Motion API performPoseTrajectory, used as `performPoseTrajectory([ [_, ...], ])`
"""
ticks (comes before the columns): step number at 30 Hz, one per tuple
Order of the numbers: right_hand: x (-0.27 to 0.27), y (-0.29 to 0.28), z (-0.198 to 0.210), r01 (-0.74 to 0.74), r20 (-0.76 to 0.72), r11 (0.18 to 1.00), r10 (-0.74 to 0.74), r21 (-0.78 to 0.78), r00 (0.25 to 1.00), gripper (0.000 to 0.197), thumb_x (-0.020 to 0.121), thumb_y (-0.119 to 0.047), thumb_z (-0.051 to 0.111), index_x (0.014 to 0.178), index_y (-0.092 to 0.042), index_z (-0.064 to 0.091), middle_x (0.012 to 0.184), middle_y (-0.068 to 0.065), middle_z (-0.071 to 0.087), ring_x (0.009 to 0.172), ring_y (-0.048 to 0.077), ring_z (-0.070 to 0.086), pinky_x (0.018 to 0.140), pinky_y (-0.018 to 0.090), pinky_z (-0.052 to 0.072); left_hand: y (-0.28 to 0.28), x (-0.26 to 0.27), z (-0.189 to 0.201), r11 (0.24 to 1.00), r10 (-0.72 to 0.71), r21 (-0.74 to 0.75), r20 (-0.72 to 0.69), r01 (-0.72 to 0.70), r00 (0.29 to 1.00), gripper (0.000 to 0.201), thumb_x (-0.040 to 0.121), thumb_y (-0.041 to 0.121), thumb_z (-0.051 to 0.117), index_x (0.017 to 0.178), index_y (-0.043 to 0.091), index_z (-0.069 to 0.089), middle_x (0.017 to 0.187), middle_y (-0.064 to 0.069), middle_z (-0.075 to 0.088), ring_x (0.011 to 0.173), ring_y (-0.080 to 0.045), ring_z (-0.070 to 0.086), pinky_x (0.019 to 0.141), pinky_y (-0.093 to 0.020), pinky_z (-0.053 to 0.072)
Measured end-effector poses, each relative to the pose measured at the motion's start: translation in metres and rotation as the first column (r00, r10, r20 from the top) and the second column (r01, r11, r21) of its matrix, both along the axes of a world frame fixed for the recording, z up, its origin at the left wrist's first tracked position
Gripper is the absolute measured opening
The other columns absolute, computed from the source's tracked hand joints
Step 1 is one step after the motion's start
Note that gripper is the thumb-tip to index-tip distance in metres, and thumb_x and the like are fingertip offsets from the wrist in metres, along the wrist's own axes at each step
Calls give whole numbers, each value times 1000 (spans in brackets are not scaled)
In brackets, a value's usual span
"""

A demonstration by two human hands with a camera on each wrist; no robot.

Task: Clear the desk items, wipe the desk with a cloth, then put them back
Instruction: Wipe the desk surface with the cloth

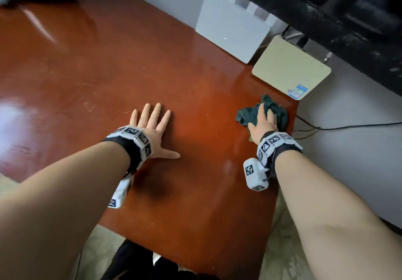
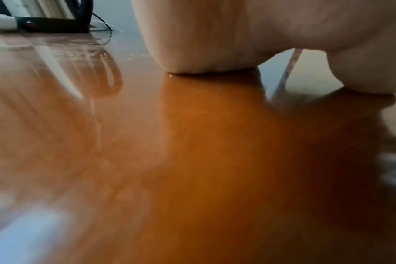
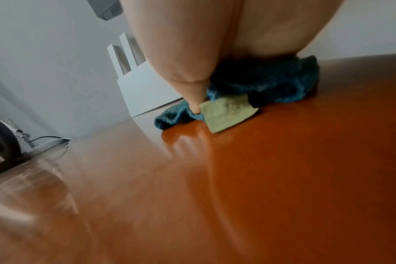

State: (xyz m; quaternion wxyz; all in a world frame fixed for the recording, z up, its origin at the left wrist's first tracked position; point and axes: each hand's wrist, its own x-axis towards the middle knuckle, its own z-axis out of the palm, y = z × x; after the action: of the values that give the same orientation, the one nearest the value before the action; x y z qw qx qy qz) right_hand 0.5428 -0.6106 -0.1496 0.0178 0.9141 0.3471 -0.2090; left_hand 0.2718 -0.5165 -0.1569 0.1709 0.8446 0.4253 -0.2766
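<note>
My left hand (image 1: 155, 125) lies flat, fingers spread, on the glossy red-brown desk (image 1: 87, 66); the heel of that palm (image 2: 206, 53) touches the wood in the left wrist view. My right hand (image 1: 264, 120) presses with straight fingers on a crumpled dark teal cloth (image 1: 245, 116) near the desk's right edge. In the right wrist view the cloth (image 3: 278, 84) bulges under the palm, a yellow-green patch (image 3: 228, 112) showing on it, and the thumb (image 3: 196, 100) points down at its near edge.
A white router with upright antennas (image 1: 230, 25) and a beige flat box (image 1: 289, 66) sit at the desk's far right corner. A dark kettle base and cables (image 2: 47, 23) stand at the far left. Black cables (image 1: 326, 127) run beside the right edge.
</note>
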Motion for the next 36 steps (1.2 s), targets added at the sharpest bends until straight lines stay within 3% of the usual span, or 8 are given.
performPoseTrajectory([
  [8,-21,67,6,-283,-69,957,287,62,955,65,97,-17,44,151,-23,8,160,4,2,147,23,-1,120,38,11,4,1,-2,1000,-16,-22,-18,15,1000,123,64,86,44,143,27,-29,151,-1,-36,140,-26,-30,115,-48,-14],
  [14,-86,47,15,-627,-220,776,626,73,749,61,95,-10,45,148,-28,21,159,-4,10,146,17,13,115,31,20,1,-2,2,1000,-5,-26,29,6,1000,125,64,82,52,146,25,-24,152,-2,-32,141,-26,-29,115,-47,-14],
  [16,-89,35,19,-600,-188,790,613,126,767,58,95,-7,42,146,-28,26,157,-4,18,142,20,25,112,32,27,1,-9,5,1000,1,-4,49,0,999,127,65,78,57,146,22,-23,153,-5,-31,141,-26,-28,116,-43,-13],
  [18,-77,25,21,-433,-126,879,461,199,879,57,92,-4,39,144,-25,31,153,1,25,137,25,33,110,34,31,0,-26,10,999,33,15,37,-34,999,129,65,75,61,145,22,-25,152,-8,-33,141,-28,-29,117,-42,-13],
  [20,-64,18,18,-263,-82,940,286,215,955,56,93,-8,41,146,-20,29,154,5,22,141,28,25,114,36,25,1,-52,16,992,118,47,10,-118,993,129,65,75,61,145,23,-25,152,-8,-33,140,-28,-29,116,-43,-13],
  [22,-63,16,15,-207,-68,970,217,131,974,59,96,-19,45,149,-19,20,157,7,13,146,27,10,117,37,17,6,-82,19,974,214,79,-33,-211,976,128,65,76,61,146,24,-24,152,-8,-31,141,-28,-29,115,-46,-13],
  [27,-107,37,8,-230,-6,973,230,-6,973,67,97,-40,40,151,-20,6,159,5,3,147,27,4,117,41,13,24,-147,22,941,331,102,-103,-321,938,127,63,76,61,147,25,-20,154,-7,-27,142,-28,-26,115,-49,-10],
  [36,-221,103,10,-373,-14,928,373,-6,928,65,97,-31,44,150,-26,7,159,-3,5,146,23,8,117,42,15,105,-226,19,977,199,100,-113,-188,973,124,64,79,57,148,26,-18,155,-6,-25,143,-26,-23,117,-47,-7],
])
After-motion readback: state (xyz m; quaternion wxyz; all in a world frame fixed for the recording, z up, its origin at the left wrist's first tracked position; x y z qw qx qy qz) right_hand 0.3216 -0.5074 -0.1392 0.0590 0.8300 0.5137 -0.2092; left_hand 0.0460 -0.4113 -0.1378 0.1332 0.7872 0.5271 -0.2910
